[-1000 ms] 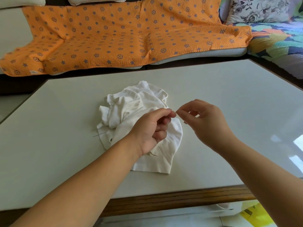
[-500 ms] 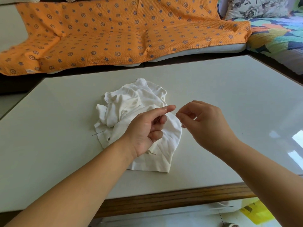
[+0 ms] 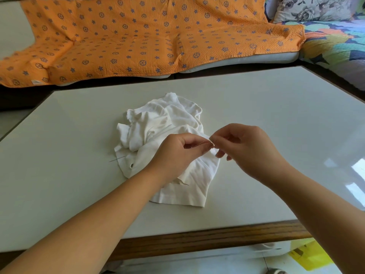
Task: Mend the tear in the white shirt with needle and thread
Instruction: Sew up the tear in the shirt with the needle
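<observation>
The white shirt (image 3: 167,123) lies crumpled in the middle of the table (image 3: 276,115). It has a small hole (image 3: 132,165) near its left edge and a tear (image 3: 182,181) near its lower hem. A thin needle (image 3: 117,159) sticks out at the shirt's left edge, resting on the table. My left hand (image 3: 177,155) hovers over the shirt with thumb and forefinger pinched on a fine thread (image 3: 200,143). My right hand (image 3: 248,151) meets it fingertip to fingertip, pinching the same thread.
The table has a wooden front edge (image 3: 197,240). Behind it stands a sofa under an orange patterned blanket (image 3: 138,40), with a colourful quilt (image 3: 331,42) at the right. A yellow object (image 3: 310,256) lies on the floor below the table.
My left forefinger, stretched out half a second ago, has curled into a pinch. The two hands have drawn together until their fingertips touch. The shirt and needle have not moved.
</observation>
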Available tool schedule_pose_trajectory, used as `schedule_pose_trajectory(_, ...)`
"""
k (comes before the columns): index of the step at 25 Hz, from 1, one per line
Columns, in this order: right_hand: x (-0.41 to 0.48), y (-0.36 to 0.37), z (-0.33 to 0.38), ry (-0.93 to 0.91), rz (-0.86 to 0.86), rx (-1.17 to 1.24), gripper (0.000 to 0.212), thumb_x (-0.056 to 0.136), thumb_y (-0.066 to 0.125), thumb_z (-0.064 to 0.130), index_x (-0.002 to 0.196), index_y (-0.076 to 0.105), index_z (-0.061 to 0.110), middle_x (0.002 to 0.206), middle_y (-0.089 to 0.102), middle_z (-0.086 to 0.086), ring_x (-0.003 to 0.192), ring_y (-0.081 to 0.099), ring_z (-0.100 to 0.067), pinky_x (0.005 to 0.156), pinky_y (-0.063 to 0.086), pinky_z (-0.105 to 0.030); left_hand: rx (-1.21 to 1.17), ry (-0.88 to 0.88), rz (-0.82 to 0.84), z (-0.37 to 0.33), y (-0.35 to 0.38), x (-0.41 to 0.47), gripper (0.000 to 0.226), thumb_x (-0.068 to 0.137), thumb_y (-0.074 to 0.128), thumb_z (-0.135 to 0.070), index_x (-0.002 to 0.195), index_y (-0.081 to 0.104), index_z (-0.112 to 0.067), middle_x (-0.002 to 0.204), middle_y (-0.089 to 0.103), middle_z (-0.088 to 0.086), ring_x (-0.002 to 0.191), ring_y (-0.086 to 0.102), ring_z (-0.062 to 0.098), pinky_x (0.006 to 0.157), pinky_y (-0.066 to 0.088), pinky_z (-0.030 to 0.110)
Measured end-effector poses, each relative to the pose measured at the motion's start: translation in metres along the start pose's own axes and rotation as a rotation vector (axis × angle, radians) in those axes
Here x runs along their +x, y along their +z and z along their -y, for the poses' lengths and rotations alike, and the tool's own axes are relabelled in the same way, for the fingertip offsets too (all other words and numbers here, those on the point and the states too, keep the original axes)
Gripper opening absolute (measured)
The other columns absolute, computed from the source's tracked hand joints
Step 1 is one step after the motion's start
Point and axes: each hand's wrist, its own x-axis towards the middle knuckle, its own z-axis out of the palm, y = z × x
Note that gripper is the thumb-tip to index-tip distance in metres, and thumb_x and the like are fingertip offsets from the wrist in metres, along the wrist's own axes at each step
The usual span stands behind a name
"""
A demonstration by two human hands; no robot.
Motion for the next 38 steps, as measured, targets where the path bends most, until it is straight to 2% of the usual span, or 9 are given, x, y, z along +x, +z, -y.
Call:
schedule_pose_trajectory(3, 0.004, -0.009, -0.001, 0.248, 0.192, 0.410, 0.023, 0.093, 0.060, 0.013, 0.114, 0.068, 0.013, 0.098, 0.075, -0.004, 0.089, 0.072, -0.019, 0.080, 0.058, -0.029, -0.272, -0.174, 0.071, 0.000, -0.002, 0.000, 0.022, 0.084, 0.072, -0.028, 0.099, 0.076, -0.013, 0.054, 0.042, -0.012, 0.050, 0.029, 0.007, 0.047, 0.029, 0.014)
schedule_pose_trajectory(6, 0.002, -0.010, -0.003, 0.289, 0.364, 0.540, 0.039, 0.077, 0.067, 0.023, 0.113, 0.071, 0.007, 0.107, 0.074, -0.010, 0.097, 0.070, -0.021, 0.086, 0.057, -0.028, -0.444, -0.244, 0.152, 0.001, -0.004, 0.003, 0.028, 0.076, 0.073, -0.026, 0.098, 0.076, -0.009, 0.064, 0.037, -0.003, 0.053, 0.025, 0.007, 0.045, 0.029, 0.015)
schedule_pose_trajectory(16, 0.004, -0.001, -0.004, 0.323, 0.254, 0.647, 0.039, 0.069, 0.071, 0.017, 0.100, 0.070, -0.008, 0.102, 0.071, -0.024, 0.086, 0.071, -0.021, 0.074, 0.058, -0.023, -0.436, -0.258, 0.140, -0.007, -0.009, -0.002, 0.011, 0.084, 0.071, -0.021, 0.085, 0.081, -0.021, 0.069, 0.030, -0.001, 0.062, 0.015, 0.013, 0.045, 0.020, 0.017)
schedule_pose_trajectory(21, 0.002, 0.005, -0.002, 0.326, 0.142, 0.561, 0.007, 0.078, 0.074, 0.010, 0.079, 0.075, 0.003, 0.081, 0.072, -0.017, 0.075, 0.071, -0.019, 0.071, 0.057, -0.026, -0.314, -0.213, 0.033, -0.006, -0.005, -0.005, 0.026, 0.093, 0.066, -0.021, 0.070, 0.077, -0.024, 0.062, 0.038, -0.004, 0.053, 0.024, 0.009, 0.047, 0.023, 0.019)
schedule_pose_trajectory(24, 0.000, 0.008, 0.000, 0.297, 0.081, 0.487, 0.007, 0.080, 0.074, 0.010, 0.075, 0.074, 0.006, 0.074, 0.073, -0.012, 0.073, 0.071, -0.019, 0.075, 0.057, -0.031, -0.209, -0.167, -0.026, -0.008, -0.003, -0.008, 0.022, 0.094, 0.065, -0.022, 0.074, 0.074, -0.022, 0.051, 0.048, -0.018, 0.047, 0.033, 0.005, 0.048, 0.031, 0.014)
schedule_pose_trajectory(27, -0.002, 0.012, 0.001, 0.229, 0.036, 0.322, 0.010, 0.085, 0.072, 0.015, 0.075, 0.073, 0.012, 0.070, 0.074, -0.001, 0.070, 0.071, -0.011, 0.071, 0.057, -0.023, -0.060, -0.092, -0.068, -0.007, -0.002, -0.009, 0.017, 0.095, 0.062, -0.020, 0.084, 0.074, -0.018, 0.048, 0.052, -0.022, 0.046, 0.048, -0.003, 0.055, 0.035, 0.011)
schedule_pose_trajectory(30, -0.005, 0.015, -0.001, 0.112, -0.014, 0.118, 0.011, 0.089, 0.067, 0.017, 0.078, 0.069, 0.018, 0.069, 0.073, 0.008, 0.064, 0.067, -0.001, 0.058, 0.047, -0.007, 0.006, -0.042, -0.067, -0.009, -0.001, -0.011, 0.015, 0.095, 0.063, -0.019, 0.090, 0.076, -0.016, 0.056, 0.061, -0.020, 0.047, 0.051, -0.006, 0.053, 0.036, 0.008)
schedule_pose_trajectory(32, -0.007, 0.017, -0.003, -0.008, -0.068, -0.010, 0.008, 0.087, 0.067, 0.016, 0.079, 0.066, 0.018, 0.072, 0.071, 0.008, 0.070, 0.064, 0.001, 0.060, 0.045, -0.005, -0.018, -0.055, -0.032, -0.012, -0.001, -0.012, 0.016, 0.095, 0.061, -0.015, 0.087, 0.075, -0.013, 0.061, 0.066, -0.018, 0.045, 0.052, -0.009, 0.050, 0.036, 0.005)
schedule_pose_trajectory(38, -0.008, 0.014, -0.012, -0.451, -0.102, -0.222, 0.015, 0.080, 0.072, 0.002, 0.076, 0.063, 0.013, 0.099, 0.065, 0.008, 0.074, 0.062, -0.005, 0.069, 0.050, -0.012, -0.120, -0.184, 0.065, -0.013, -0.008, -0.009, 0.023, 0.092, 0.061, -0.016, 0.072, 0.072, -0.016, 0.048, 0.041, -0.016, 0.049, 0.030, 0.007, 0.052, 0.027, 0.021)
